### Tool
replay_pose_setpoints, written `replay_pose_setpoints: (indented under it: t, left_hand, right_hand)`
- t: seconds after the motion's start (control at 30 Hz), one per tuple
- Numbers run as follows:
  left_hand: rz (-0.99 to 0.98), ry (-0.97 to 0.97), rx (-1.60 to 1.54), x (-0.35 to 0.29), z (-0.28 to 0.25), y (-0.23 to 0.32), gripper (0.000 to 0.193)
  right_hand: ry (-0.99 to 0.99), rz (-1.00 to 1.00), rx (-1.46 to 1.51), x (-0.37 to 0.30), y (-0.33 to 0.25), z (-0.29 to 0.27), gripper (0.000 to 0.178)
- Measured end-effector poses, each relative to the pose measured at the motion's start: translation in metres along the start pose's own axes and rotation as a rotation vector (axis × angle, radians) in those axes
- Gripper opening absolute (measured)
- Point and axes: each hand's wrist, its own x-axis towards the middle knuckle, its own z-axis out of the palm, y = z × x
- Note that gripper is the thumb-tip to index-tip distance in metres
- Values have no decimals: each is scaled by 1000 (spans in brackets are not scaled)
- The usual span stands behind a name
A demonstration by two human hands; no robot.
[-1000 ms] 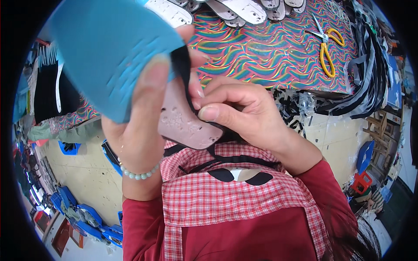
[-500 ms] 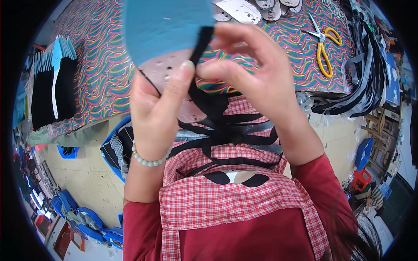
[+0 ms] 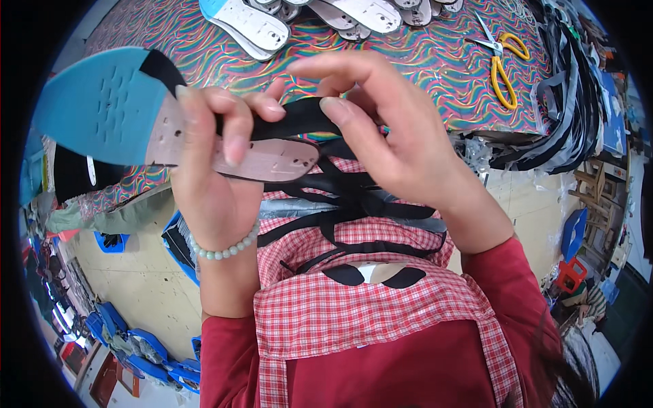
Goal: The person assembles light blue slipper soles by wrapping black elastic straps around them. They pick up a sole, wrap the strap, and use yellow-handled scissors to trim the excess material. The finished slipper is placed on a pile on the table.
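In my left hand (image 3: 214, 180) is a shoe insole (image 3: 102, 109), blue at the broad forefoot and pale pink with small holes toward the heel. It lies tilted sideways, its blue end pointing left, and my fingers wrap over its middle. A black strip (image 3: 296, 121) runs along the insole's far edge. My right hand (image 3: 398, 136) pinches this strip between thumb and fingers, just beyond the heel, with the index finger stretched out above. More black straps (image 3: 360, 200) lie tangled over my lap on the red checked apron (image 3: 360, 313).
Several insoles (image 3: 252, 30) are piled at the table's far side. Yellow-handled scissors (image 3: 498, 49) lie open on the patterned tablecloth (image 3: 422, 75). Black and grey strips (image 3: 578, 115) hang at the right edge. Black pieces (image 3: 71, 178) sit at the left, with a blue crate (image 3: 180, 245) below.
The insole has swung from upright to lying sideways, its blue end now at the left. My left fingers have closed over its middle. My right hand has slid its grip along the black strip.
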Motion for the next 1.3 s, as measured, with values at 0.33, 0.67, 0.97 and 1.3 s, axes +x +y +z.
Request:
replay_pose_setpoints:
  t: [0.33,0.67,0.97,1.3]
  left_hand:
    - [-36,-187,-715,10,-10,-3,29]
    - [425,-483,1572,7,-3,56,29]
    - [-163,-215,846,-11,14,48,22]
    - [48,105,583,-10,20,-10,58]
  right_hand:
    - [165,210,224,-35,-12,53,37]
    - [-251,-96,-401,3,-25,-30,24]
    - [33,62,203,14,-37,-39,40]
    - [387,4,235,-3,1,42,15]
